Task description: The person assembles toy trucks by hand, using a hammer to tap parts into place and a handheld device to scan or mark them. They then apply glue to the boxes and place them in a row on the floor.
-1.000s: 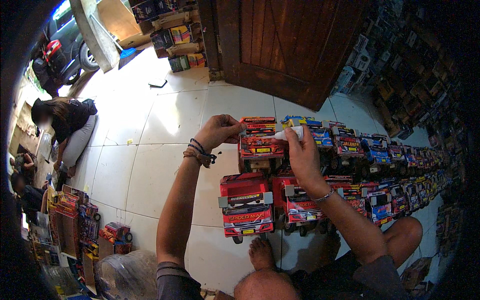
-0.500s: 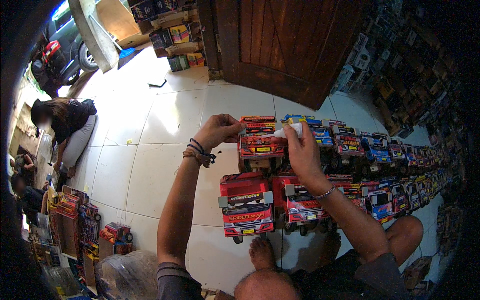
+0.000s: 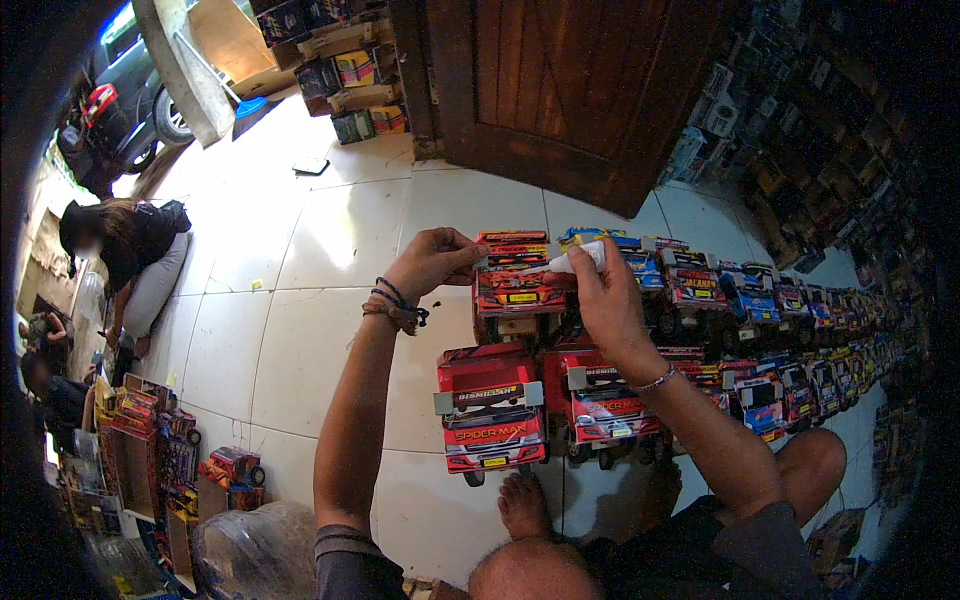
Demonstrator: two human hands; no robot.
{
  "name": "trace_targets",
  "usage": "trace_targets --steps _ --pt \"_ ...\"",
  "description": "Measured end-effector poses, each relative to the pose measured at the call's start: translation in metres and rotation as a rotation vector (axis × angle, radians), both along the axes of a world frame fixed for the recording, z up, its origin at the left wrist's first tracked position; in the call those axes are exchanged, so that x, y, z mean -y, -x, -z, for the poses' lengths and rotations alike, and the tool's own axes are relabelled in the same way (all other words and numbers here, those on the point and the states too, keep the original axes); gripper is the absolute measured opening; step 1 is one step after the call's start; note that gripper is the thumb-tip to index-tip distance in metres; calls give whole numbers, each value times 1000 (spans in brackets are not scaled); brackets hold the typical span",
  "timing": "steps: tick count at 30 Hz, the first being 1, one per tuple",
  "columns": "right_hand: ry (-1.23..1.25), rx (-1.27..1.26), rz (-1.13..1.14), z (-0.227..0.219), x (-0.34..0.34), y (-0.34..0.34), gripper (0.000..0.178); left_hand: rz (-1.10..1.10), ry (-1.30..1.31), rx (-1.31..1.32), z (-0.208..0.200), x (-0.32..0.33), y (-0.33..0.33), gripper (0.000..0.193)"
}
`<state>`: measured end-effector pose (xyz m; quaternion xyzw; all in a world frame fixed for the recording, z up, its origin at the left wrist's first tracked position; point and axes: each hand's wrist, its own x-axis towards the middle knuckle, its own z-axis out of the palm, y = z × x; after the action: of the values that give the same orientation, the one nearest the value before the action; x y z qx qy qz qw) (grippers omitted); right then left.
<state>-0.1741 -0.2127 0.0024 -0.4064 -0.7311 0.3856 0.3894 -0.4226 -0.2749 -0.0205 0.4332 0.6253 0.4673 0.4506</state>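
Note:
My left hand is closed in a pinch at the left upper edge of a red toy truck in the far row. A small pale piece shows at its fingertips. From the right, my right hand grips a white squeeze bottle with a narrow nozzle. The nozzle points left across the front of this truck, near the pinched fingers; whether it touches is too small to tell. Nearer to me stands a red toy truck with pale square flaps on both sides, and a similar red truck beside it.
Two rows of colourful toy trucks run off to the right. A wooden door stands beyond. More toy trucks and clear plastic wrap lie at the lower left. Another person crouches at the left. My bare foot is by the near truck.
The view has shifted very slightly. The bottle's nozzle has tipped a little in front of the far red truck; both hands keep almost the same place and hold.

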Motion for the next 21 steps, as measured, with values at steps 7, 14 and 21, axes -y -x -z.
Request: trace_targets --steps 7,14,21 --pt "42 -44 -19 7 -9 -4 36 7 31 22 0 -3 2 37" --pt "129 -202 -48 -2 -11 -25 30 11 20 -20 2 -1 1 36" --pt "61 -144 75 -9 -15 -57 28 -15 11 -301 -6 -2 1 33"
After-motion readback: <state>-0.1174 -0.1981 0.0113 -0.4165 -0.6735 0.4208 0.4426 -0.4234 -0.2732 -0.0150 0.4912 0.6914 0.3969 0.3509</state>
